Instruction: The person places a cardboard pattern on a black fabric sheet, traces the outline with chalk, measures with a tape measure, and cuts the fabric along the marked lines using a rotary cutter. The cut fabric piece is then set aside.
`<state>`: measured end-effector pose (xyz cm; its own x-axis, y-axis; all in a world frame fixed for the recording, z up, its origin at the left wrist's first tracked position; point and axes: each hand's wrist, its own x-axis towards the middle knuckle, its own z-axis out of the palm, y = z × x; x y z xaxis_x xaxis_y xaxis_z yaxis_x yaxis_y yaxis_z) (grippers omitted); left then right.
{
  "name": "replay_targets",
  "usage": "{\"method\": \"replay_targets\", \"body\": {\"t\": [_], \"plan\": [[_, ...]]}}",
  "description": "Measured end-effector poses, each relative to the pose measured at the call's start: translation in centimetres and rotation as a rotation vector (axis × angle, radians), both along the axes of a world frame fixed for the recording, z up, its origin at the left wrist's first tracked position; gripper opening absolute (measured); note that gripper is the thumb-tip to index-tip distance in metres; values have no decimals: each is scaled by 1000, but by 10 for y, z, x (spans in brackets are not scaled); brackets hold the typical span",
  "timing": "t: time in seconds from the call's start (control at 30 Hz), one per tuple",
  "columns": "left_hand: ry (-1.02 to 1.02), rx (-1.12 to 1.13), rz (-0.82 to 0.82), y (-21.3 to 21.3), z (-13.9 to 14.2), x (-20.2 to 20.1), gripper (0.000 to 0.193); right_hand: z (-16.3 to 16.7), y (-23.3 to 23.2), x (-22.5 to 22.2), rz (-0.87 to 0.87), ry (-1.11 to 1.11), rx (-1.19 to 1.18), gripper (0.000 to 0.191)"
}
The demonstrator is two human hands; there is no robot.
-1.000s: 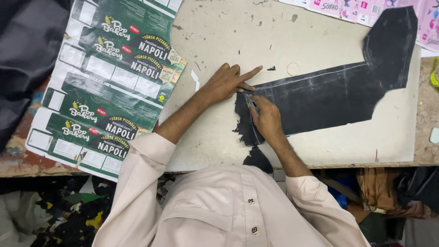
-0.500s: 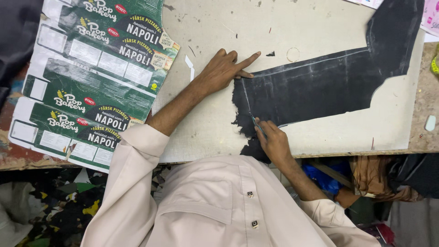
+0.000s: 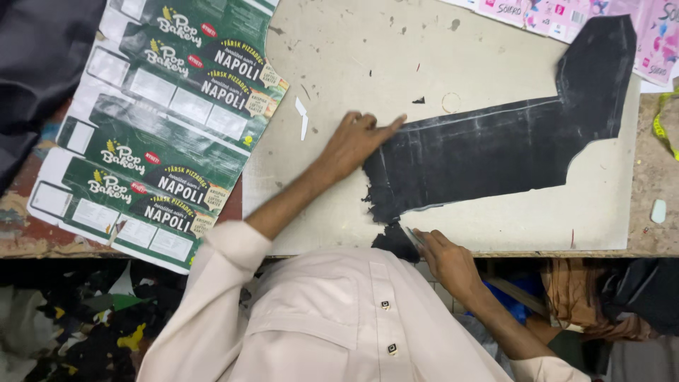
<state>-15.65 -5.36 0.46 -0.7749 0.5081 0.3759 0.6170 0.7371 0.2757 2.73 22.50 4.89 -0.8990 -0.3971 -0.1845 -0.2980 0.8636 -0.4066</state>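
A black, boot-shaped sheet of material [image 3: 495, 145] lies flat on a pale cutting board [image 3: 339, 56]. My left hand [image 3: 357, 141] presses down on the sheet's ragged left end, index finger stretched out along its top edge. My right hand [image 3: 447, 260] is at the near edge of the board, fingers closed on a small thin blade [image 3: 412, 237]. The blade tip sits by a loose black scrap [image 3: 393, 240] hanging at the sheet's lower left corner.
A flattened green and white printed carton [image 3: 163, 127] covers the bench to the left. Pink printed packaging [image 3: 566, 14] lies at the top right, with a yellow tape measure [image 3: 663, 124] and a pale chalk piece [image 3: 658, 211] at the right. Two white slivers [image 3: 303, 117] rest on the board.
My right hand has drawn the blade down along the sheet's left end toward the near edge of the board. My left hand has stayed pressed on the sheet.
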Motion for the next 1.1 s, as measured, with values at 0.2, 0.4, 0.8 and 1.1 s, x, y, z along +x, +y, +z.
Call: {"method": "replay_targets", "body": {"t": [0.2,0.4,0.8,1.1], "plan": [[-205,320,-484,25,9,122,86,10,7,-15,-247,280,2,47],[-335,417,-311,43,19,138,48,-21,10,-62,-126,392,-40,34],[-6,778,463,118,80,153,55,29,326,-262,-1035,437,-184,30],[332,912,420,342,183,141,43,18,466,-292,-766,52,-473,37]]}}
